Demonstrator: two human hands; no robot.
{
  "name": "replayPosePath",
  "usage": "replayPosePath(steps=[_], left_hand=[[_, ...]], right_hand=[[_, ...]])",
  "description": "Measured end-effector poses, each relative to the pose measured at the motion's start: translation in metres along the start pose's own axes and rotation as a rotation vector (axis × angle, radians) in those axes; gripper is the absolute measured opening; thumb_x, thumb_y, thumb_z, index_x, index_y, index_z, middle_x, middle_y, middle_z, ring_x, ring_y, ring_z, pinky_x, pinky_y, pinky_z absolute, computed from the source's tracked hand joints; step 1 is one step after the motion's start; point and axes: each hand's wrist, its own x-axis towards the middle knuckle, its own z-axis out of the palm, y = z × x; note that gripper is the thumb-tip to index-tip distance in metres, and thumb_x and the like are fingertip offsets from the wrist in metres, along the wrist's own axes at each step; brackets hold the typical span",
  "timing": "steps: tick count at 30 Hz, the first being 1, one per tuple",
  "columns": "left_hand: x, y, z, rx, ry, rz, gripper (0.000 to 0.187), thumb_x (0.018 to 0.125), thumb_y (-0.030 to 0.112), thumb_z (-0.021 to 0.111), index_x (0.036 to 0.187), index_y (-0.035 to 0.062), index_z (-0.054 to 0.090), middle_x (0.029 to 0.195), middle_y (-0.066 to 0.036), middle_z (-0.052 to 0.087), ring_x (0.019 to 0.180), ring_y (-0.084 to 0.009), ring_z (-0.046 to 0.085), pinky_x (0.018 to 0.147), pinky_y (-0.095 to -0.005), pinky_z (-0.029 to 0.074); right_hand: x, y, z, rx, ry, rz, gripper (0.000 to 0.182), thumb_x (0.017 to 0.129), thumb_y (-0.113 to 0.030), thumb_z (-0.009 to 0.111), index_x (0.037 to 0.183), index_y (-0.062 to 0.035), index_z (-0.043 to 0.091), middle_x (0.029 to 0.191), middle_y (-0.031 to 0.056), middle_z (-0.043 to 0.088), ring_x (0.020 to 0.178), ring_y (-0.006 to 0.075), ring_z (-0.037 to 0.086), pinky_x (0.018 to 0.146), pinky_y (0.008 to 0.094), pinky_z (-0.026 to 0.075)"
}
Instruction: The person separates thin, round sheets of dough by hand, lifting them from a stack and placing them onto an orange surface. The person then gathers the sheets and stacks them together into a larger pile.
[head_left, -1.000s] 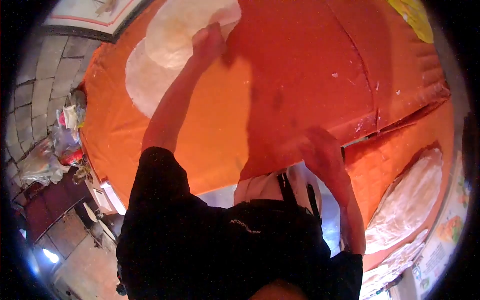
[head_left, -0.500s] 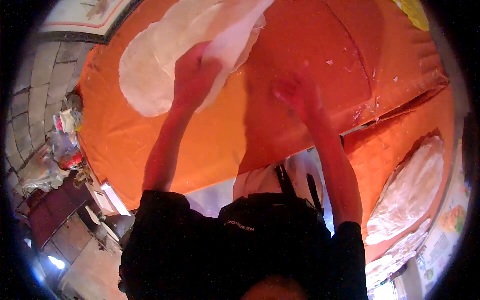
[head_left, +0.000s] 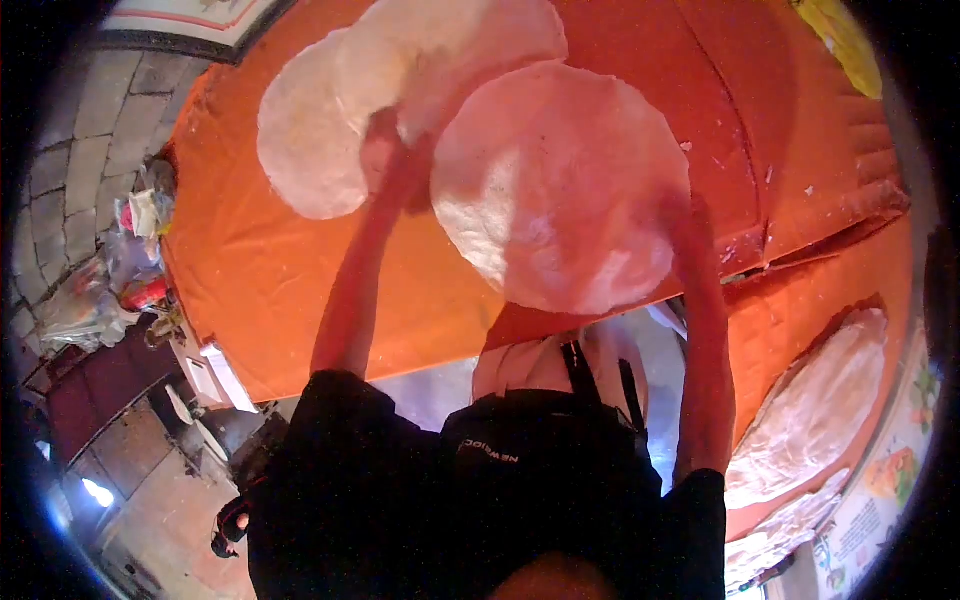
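Note:
A large, thin round dough sheet (head_left: 560, 170) lies spread on the orange cloth (head_left: 270, 300) in front of me. My right hand (head_left: 665, 215) is over its right edge, its fingers smeared by motion and blending with the pale surface. Just off the sheet's left edge is my left hand (head_left: 388, 155), slightly blurred, fingers apart with nothing seen in them. It is by the lower edge of more pale sheets (head_left: 310, 130), which overlap at the upper left.
More pale sheets (head_left: 815, 410) lie on a second orange surface at the right, past a gap in the cloth. Yellow material (head_left: 845, 50) shows at the upper right. Plastic bags (head_left: 85, 310) and a dark red box-like surface (head_left: 105, 400) are at the left.
The sheet that my left hand gripped half a second ago now seems to lie flat to the right of the others. My right hand has moved right, from bare cloth to the sheet's edge.

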Motion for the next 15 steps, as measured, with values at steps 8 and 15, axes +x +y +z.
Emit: replayPosePath(steps=[8,15], left_hand=[[0.078,-0.162,0.016,-0.511,-0.063,-0.368,0.044,0.078,0.024,0.071,0.109,-0.0040,0.059,0.085,-0.011,0.065,0.075,-0.0251,0.062,0.064,-0.0354,0.051],[0.051,-0.076,0.006,-1.304,-0.368,-0.507,0.028,0.089,0.011,0.060,0.116,0.0007,0.060,0.103,-0.007,0.064,0.093,-0.0202,0.062,0.080,-0.0328,0.052]], right_hand=[[-0.006,-0.001,-0.134,-0.352,0.139,-0.159,0.033,0.091,-0.015,0.058,0.118,0.0024,0.063,0.103,0.0106,0.067,0.089,0.0167,0.061,0.080,0.0324,0.051],[-0.021,-0.055,-0.139,-0.901,0.150,-0.463,0.032,0.097,-0.023,0.053,0.125,-0.0085,0.057,0.115,0.0081,0.064,0.100,0.0229,0.061,0.089,0.0351,0.051]])
